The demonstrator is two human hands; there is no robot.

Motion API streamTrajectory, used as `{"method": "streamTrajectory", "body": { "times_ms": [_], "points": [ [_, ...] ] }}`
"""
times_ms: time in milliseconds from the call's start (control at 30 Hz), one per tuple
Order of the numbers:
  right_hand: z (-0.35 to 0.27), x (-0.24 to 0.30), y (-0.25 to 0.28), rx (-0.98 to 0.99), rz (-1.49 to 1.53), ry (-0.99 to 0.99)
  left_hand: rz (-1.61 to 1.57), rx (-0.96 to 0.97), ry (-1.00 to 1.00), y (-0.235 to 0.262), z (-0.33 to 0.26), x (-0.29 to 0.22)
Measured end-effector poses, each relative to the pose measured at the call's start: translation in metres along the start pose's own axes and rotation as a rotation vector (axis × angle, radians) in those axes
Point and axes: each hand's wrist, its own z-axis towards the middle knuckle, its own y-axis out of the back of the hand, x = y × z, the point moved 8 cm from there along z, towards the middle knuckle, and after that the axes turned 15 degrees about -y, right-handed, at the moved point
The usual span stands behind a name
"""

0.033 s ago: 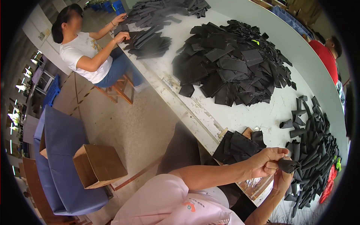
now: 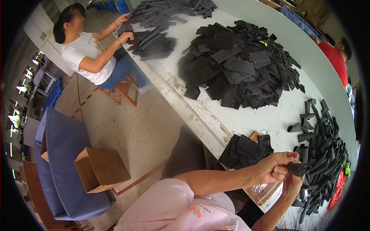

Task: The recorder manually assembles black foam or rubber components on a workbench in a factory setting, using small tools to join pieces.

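A small black fabric piece (image 2: 298, 168), curled like a tube, is held up over the table's near right part. My left hand (image 2: 274, 168) is closed, its thumb and forefinger pinched at the piece's left end and the other fingers folded. Just below, my right hand (image 2: 291, 186) grips the same piece from behind, its fingertips partly hidden by the fabric. Beside my left wrist lies a small stack of flat black fabric pieces (image 2: 246, 148). Right of my hands spreads a heap of rolled black fabric pieces (image 2: 323, 154).
A large pile of flat black pieces (image 2: 239, 65) covers the middle of the white table (image 2: 165, 90). A co-worker (image 2: 90, 54) sits at the far left, hands on black strips (image 2: 154, 44). On the floor stands a cardboard box (image 2: 102, 169) by a blue-covered object (image 2: 67, 154).
My two hands and the curled fabric piece have shifted very slightly to the right. The stack and the heaps have not moved.
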Motion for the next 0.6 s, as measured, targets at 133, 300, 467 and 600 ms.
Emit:
{"method": "streamTrajectory", "body": {
  "times_ms": [133, 300, 467, 600],
  "points": [
    [0.005, 0.006, -0.006, -0.004, -0.022, -0.019, -0.005, 0.024, -0.017, -0.005, 0.003, -0.002],
    [0.003, -0.041, 0.017, -0.029, 0.124, -0.074, 0.454, -0.159, -0.101, 0.051, -0.008, -0.011],
    [0.010, -0.026, 0.022, 0.020, -0.004, -0.100, 0.388, -0.084, -0.146, 0.014, -0.004, -0.012],
    [0.005, -0.005, 0.023, -0.111, 0.053, 0.043, 0.788, 0.267, -0.172, -0.040, -0.015, -0.003]
  ]
}}
